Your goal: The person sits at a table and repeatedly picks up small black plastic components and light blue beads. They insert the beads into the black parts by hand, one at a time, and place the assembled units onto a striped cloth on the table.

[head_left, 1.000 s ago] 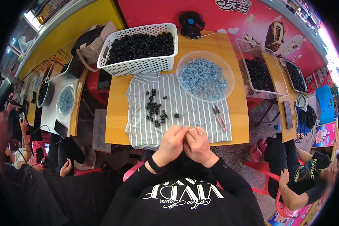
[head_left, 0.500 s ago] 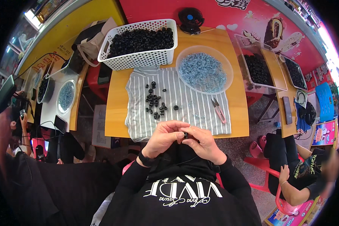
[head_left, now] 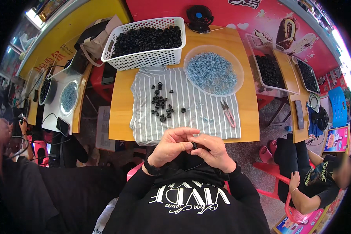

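Note:
Just off the table's near edge, my left hand (head_left: 171, 146) and my right hand (head_left: 211, 151) meet, fingertips pinched together on a small black plastic part (head_left: 194, 146). Most of that part is covered by the fingers. A grey striped cloth (head_left: 144, 117) lies in front of them, bearing a loose group of small black parts (head_left: 158, 102) and a single round black part (head_left: 183, 110). A few tiny clear bits (head_left: 206, 118) are scattered nearby. Pink-handled thread snips (head_left: 228, 114) rest at the cloth's right side, blades pointing away.
A white perforated basket (head_left: 144, 60) full of black parts stands at the back left of the wooden table (head_left: 123, 105). Beside it are a round clear tub (head_left: 241, 78) of bluish clear pieces and a small black fan (head_left: 199, 18). Other people sit at tables on both sides.
My hands stay together at the black part, and the fingers have shifted a little around it. The whole view has tilted slightly; the things on the table lie as before.

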Tool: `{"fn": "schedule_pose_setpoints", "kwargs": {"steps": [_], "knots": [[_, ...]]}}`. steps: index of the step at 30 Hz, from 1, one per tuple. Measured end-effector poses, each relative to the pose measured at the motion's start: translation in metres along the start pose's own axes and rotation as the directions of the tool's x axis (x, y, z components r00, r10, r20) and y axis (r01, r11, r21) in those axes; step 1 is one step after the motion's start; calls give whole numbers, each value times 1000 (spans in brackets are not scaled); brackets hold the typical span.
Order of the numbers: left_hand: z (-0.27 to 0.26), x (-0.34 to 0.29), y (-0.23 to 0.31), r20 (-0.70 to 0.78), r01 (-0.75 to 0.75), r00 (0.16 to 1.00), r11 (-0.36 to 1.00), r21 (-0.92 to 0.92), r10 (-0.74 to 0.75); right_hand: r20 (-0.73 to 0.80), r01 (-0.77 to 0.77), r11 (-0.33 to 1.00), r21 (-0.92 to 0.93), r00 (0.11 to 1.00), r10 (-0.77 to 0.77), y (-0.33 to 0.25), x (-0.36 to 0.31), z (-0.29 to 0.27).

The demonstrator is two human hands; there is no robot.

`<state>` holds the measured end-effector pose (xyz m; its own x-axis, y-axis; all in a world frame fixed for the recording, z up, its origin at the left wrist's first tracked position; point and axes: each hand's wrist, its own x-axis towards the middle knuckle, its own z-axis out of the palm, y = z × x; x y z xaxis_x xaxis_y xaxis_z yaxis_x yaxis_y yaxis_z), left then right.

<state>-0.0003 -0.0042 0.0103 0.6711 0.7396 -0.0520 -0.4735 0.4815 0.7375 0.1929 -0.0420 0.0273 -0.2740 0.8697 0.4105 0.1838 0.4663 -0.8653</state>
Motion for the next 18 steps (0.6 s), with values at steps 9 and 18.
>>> {"fn": "schedule_pose_setpoints", "kwargs": {"steps": [9,18], "knots": [[0,0,4,19,33,999,999,4,-33,118,147,925,-350,987,-112,-13,11,-5],[4,-9,6,86,126,988,991,43,-129,194,98,994,-38,977,-89,-13,5,-3]]}}
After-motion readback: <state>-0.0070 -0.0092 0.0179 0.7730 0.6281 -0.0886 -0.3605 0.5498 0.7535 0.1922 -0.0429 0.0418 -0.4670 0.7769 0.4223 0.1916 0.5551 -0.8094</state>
